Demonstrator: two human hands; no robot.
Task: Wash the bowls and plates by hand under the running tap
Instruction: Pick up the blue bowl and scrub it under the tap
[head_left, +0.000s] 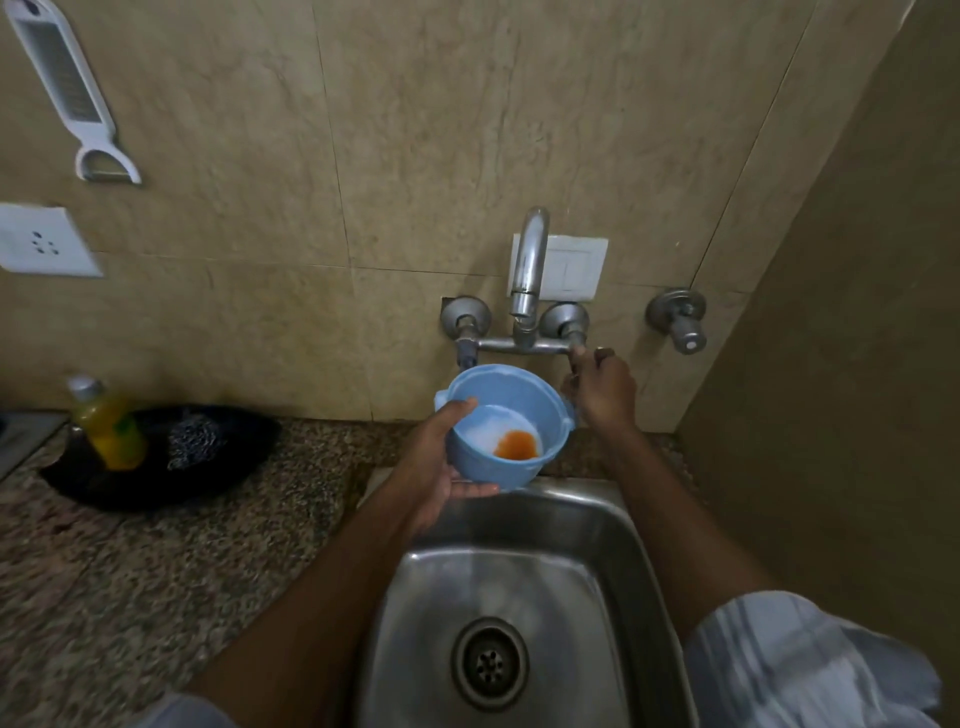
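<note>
1. left hand (441, 457) cups a blue bowl (506, 426), thumb hooked over the rim, fingers curled beneath it.
2. right hand (602, 392) has its fingers closed around the right tap handle (574, 353).
3. the bowl, with an orange stain and white residue inside, sits under the spout (527, 265), above the back edge of the steel sink (639, 571).
4. on the counter (156, 571) to the left, well apart, a yellow bottle (106, 426) stands on a black tray (156, 467).

Right hand (602, 397) covers the tap handle it grips, left hand (441, 457) hides the bowl's (511, 415) near side.
</note>
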